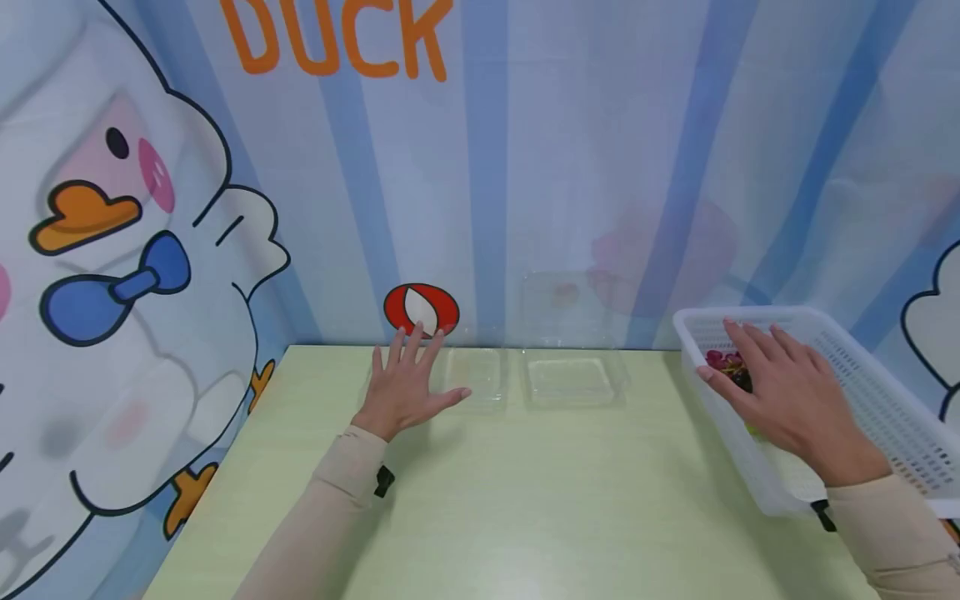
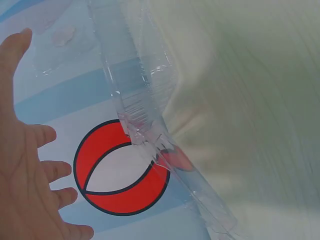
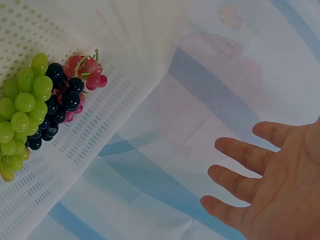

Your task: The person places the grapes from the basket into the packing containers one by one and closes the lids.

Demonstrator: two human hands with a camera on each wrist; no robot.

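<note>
My left hand [image 1: 408,387] hovers with spread fingers at the back left of the table. Close to its thumb lies a clear plastic container [image 1: 480,375], whose crinkled edge [image 2: 142,135] shows in the left wrist view. To the right stands another clear container [image 1: 570,383] with its lid [image 1: 566,308] raised. Over the white basket [image 1: 750,317] my right hand [image 1: 795,400] holds nothing, its fingers extended. In the basket lie green grapes [image 3: 25,102], black grapes [image 3: 60,107] and red grapes [image 3: 90,72]; in the head view the right hand hides most of them.
The pale table [image 1: 555,500] ends at a hanging cloth [image 1: 562,150] with blue stripes and a printed duck [image 1: 202,358]. The basket's slotted side wall [image 1: 892,400] rises along the table's right side.
</note>
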